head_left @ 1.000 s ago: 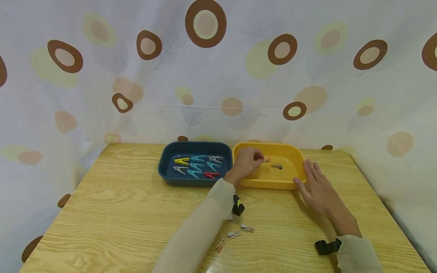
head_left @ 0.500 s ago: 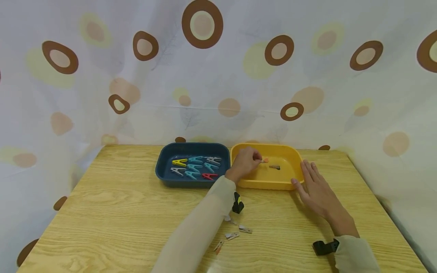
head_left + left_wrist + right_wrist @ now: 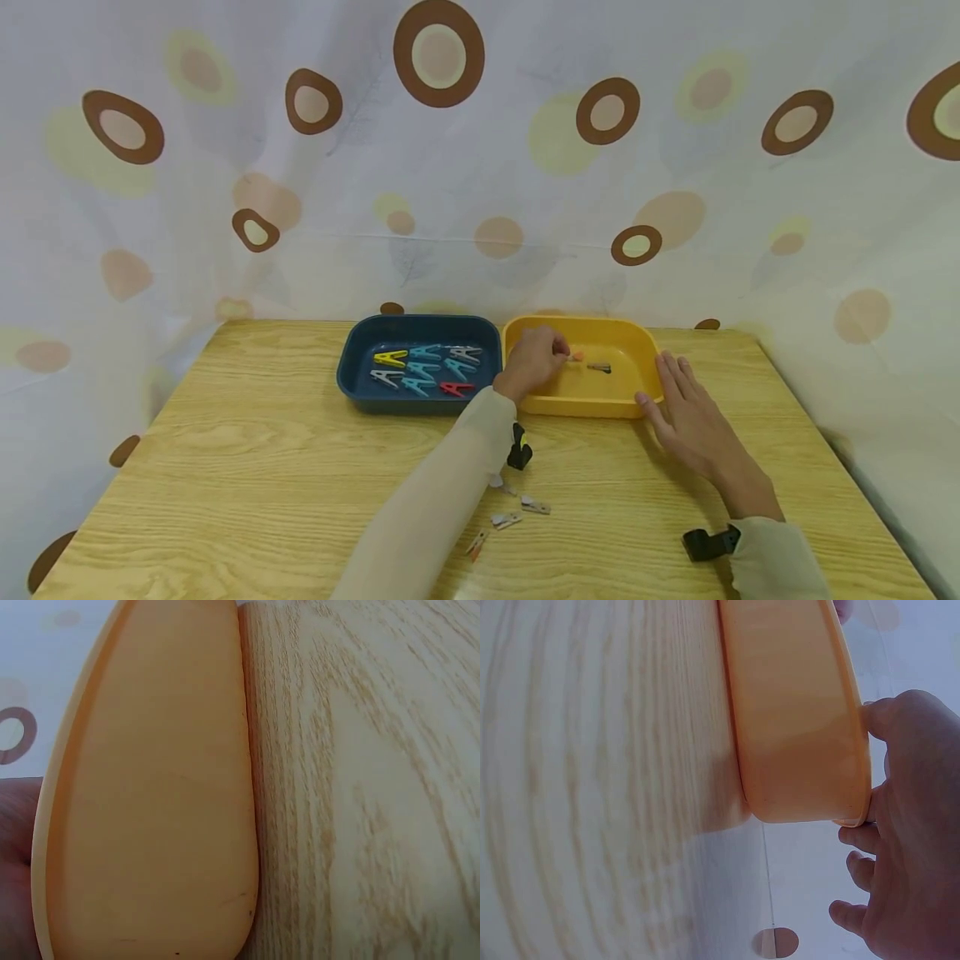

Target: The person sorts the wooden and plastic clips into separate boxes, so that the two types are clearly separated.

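Note:
My left hand (image 3: 534, 363) reaches into the yellow tray (image 3: 581, 407). Its thumb and fingertips pinch a small clothespin with an orange end (image 3: 577, 356). To the right of it, a dark-tipped clothespin (image 3: 599, 367) lies on the tray floor. In the left wrist view the tray wall (image 3: 157, 772) hides most of that hand (image 3: 16, 877). My right hand (image 3: 697, 425) rests against the tray's near right corner with its fingers extended. The right wrist view has the right thumb and a finger touching the rim, the other fingers (image 3: 861, 870) off it.
A dark blue tray (image 3: 420, 406) with several plastic clothespins stands against the yellow tray's left side. On the wooden table (image 3: 247, 467), several small wooden clothespins (image 3: 506, 520) lie near my left forearm. A patterned cloth (image 3: 450, 167) hangs behind the table.
The head view has shifted slightly, so everything sits a little farther left in it. Both hands stay nearly still at the yellow tray.

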Demonstrator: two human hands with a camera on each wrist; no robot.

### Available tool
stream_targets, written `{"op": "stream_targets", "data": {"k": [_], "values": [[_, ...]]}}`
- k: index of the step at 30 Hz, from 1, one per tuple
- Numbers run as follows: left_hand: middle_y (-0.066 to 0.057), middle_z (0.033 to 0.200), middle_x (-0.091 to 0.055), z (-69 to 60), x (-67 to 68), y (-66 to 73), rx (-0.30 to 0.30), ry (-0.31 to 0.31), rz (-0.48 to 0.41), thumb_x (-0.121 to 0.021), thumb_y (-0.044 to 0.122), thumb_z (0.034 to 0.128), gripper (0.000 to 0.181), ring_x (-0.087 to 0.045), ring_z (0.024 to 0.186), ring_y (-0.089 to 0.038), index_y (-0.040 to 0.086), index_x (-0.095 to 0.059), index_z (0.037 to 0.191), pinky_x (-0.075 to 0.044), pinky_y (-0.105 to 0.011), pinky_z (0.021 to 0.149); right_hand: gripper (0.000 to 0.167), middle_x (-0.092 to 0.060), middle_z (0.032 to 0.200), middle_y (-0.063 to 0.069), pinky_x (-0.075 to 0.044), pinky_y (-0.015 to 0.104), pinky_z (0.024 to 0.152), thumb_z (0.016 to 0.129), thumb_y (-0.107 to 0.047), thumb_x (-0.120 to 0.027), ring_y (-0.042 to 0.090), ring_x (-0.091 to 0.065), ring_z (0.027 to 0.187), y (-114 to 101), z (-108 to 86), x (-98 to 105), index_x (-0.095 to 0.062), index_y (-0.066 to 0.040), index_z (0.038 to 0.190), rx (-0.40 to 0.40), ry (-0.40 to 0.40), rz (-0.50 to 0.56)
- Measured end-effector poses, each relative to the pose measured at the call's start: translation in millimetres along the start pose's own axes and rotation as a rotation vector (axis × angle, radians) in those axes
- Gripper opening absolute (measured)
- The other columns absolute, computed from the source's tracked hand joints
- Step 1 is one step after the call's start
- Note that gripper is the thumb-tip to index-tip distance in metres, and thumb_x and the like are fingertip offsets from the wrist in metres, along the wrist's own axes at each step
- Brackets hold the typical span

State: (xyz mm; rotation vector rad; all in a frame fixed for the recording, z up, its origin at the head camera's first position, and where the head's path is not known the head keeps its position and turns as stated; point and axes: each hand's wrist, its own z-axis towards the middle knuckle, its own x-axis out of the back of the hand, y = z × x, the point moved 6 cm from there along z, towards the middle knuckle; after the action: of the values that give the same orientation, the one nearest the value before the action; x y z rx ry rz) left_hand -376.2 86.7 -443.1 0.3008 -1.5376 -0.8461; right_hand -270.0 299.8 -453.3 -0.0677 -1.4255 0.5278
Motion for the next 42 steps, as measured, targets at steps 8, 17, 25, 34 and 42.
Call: {"op": "stream_targets", "data": {"k": [8,17,25,34,42], "values": [[-0.001,0.108,-0.073,-3.6,-0.1,-3.7,0.013,0.010,-0.007,-0.069,0.011,0.0997,0.015,-0.062,0.089,-0.013,0.011,-0.079,0.112,-0.055,-0.027,0.085,0.078,-0.005,0.167,0.029,-0.008,0.061,0.122,0.111,-0.044,-0.037,0.046,-0.002,0.154,-2.3,-2.7,-3.0,-0.006,0.007,0.161,0.006,-0.006,0.010],[0.000,0.108,-0.072,-10.3,8.9,3.0,0.020,0.009,-0.061,-0.068,0.013,0.1004,0.018,-0.062,0.091,-0.013,0.009,-0.076,0.117,-0.055,-0.026,0.087,0.078,-0.003,0.168,0.029,-0.006,0.061,0.122,0.111,-0.044,-0.036,0.047,0.000,0.154,-4.3,-3.6,-2.6,-0.005,0.008,0.161,0.004,-0.020,0.012],[-0.003,0.107,-0.072,-14.8,16.7,9.7,-0.075,-0.010,-0.094,-0.067,0.014,0.1011,0.019,-0.066,0.094,-0.016,0.006,-0.076,0.116,-0.055,-0.023,0.084,0.078,-0.006,0.167,0.031,-0.006,0.059,0.122,0.111,-0.045,-0.036,0.048,-0.002,0.154,-2.2,-4.3,0.1,-0.005,0.008,0.160,0.004,-0.018,0.001],[-0.005,0.106,-0.072,-33.6,26.2,15.1,-0.119,-0.030,-0.187,-0.067,0.010,0.1007,0.018,-0.067,0.095,-0.019,0.003,-0.076,0.115,-0.055,-0.021,0.081,0.078,-0.006,0.167,0.031,-0.006,0.059,0.123,0.111,-0.044,-0.037,0.046,-0.001,0.154,-1.8,-4.2,1.0,-0.006,0.008,0.161,0.014,-0.003,0.000],[-0.002,0.106,-0.072,-50.0,36.4,17.1,-0.185,0.004,-0.202,-0.068,0.012,0.1002,0.016,-0.067,0.092,-0.016,0.007,-0.076,0.113,-0.054,-0.019,0.078,0.078,-0.005,0.167,0.030,-0.004,0.058,0.123,0.111,-0.044,-0.036,0.047,0.000,0.154,-2.6,-2.6,0.3,-0.004,0.007,0.161,0.013,-0.007,0.007]]}}
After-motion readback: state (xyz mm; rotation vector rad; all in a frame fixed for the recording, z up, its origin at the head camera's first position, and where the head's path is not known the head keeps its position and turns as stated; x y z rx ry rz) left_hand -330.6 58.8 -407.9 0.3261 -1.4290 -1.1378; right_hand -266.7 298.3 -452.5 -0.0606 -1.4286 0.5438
